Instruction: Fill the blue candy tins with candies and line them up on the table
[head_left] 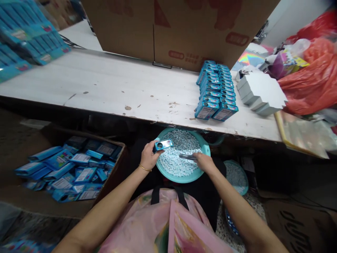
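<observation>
My left hand grips a small blue box by its sides, above the left rim of a teal basin. A shiny, pale face of the box with a dark round spot points up. Many small white pellets fill the basin, which rests at my lap. My right hand is closed around a dark, narrow scoop-like tool that reaches over the pellets from the right. A short gap separates the tool's tip from the box. Whether the tool carries any pellets is too small to tell.
Two rows of blue boxes stand on the white table, beside stacked white cards. A large carton stands behind. At left, an open carton holds many blue boxes. Another pellet basin sits lower right.
</observation>
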A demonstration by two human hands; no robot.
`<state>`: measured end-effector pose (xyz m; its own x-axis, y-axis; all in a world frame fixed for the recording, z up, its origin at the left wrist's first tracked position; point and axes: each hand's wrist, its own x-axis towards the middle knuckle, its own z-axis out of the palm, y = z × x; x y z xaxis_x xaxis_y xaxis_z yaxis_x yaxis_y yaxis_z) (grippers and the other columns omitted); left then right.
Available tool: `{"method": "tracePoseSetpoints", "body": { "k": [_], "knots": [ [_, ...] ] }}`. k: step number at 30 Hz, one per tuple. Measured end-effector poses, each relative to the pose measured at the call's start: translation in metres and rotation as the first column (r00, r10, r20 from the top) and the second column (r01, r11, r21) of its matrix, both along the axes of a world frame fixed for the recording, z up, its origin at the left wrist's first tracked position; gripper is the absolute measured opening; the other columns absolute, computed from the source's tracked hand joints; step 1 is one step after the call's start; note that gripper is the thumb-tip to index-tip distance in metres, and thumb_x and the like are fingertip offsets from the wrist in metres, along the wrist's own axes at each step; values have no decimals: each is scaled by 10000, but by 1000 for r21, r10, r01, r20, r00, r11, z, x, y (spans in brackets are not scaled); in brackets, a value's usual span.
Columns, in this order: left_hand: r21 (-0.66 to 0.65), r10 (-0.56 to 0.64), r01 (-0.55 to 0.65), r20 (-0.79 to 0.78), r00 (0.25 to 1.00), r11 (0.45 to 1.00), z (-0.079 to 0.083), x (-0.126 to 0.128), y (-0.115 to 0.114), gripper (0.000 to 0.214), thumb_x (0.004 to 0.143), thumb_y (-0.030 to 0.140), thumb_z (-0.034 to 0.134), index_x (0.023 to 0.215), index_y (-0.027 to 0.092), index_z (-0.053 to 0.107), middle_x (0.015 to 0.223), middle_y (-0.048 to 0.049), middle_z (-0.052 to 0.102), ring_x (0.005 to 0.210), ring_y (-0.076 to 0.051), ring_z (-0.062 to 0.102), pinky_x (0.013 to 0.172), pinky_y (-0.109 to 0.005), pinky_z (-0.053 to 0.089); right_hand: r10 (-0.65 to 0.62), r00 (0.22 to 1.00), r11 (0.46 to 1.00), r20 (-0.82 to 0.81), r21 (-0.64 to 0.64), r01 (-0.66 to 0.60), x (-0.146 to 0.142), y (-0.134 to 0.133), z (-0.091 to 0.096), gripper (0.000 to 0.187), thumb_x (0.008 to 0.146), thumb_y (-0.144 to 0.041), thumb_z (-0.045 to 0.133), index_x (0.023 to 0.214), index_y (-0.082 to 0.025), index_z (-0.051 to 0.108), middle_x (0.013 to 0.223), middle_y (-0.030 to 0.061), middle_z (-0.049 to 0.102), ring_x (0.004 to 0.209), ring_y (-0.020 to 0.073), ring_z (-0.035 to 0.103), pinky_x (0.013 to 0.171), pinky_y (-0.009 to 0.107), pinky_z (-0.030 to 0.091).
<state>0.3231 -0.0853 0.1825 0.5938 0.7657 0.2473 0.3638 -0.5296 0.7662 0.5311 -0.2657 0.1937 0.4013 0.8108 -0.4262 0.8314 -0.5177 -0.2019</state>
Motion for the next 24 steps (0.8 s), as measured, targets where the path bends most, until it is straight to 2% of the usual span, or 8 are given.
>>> {"method": "tracePoseSetpoints", "body": {
  "k": [3,6,9,12,16,19,22,24],
  "knots": [
    [-10,61,-61,-7,998,998,1,-6,4,418,666,370,654,1037,221,530,948,-38,602,861,-191,549,801,-326,434,-6,997,999,-83,41,9,-21,22,-33,286,814,-214,451,1079,-268,546,1039,33,611,939,182,567,759,275,412],
    [-21,78,-78,-12,997,997,4,-12,6,403,666,373,651,1020,217,536,930,-38,606,843,-188,558,785,-324,441,14,984,993,-179,114,7,-39,38,-52,297,828,-241,435,1103,-285,538,1072,4,607,962,179,561,768,267,427],
    [-36,115,-116,-5,993,993,6,-16,9,405,662,378,653,1013,211,538,925,-40,609,841,-189,564,778,-327,446,35,961,982,-276,186,18,-42,42,-56,306,831,-224,414,1108,-237,546,1042,1,619,936,163,569,770,241,432],
    [-59,154,-153,11,988,986,5,-18,13,410,668,390,646,1013,201,532,916,-42,609,834,-187,571,770,-326,449,50,938,969,-344,242,38,-34,37,-51,340,819,-191,416,1140,-184,525,1032,6,620,929,132,567,779,207,425],
    [-54,155,-155,-3,988,986,3,-16,16,417,668,381,647,1022,200,524,934,-46,609,846,-189,570,774,-325,446,67,884,937,-463,333,103,-14,24,-28,354,785,-206,488,1134,-161,533,1044,39,620,938,147,565,815,255,429],
    [-18,113,-114,-44,993,993,0,-8,11,403,663,343,653,1026,215,534,935,-42,608,860,-197,557,781,-329,440,108,851,903,-513,410,133,-3,15,8,344,781,-255,515,1117,-194,558,1076,43,611,982,175,549,858,310,412],
    [8,22,-21,-80,997,1000,-4,4,0,392,657,305,652,1025,222,546,938,-40,605,878,-208,541,785,-329,436,154,911,918,-382,396,11,-2,15,53,342,803,-302,497,1133,-233,556,1088,36,609,993,180,544,848,295,407],
    [19,-29,31,-86,996,999,-7,12,-8,386,665,279,640,1034,220,545,961,-43,599,905,-211,533,804,-331,431,192,957,941,-219,318,-116,-9,20,80,341,821,-323,468,1148,-260,545,1079,35,610,987,180,546,827,278,403]
  ]
}}
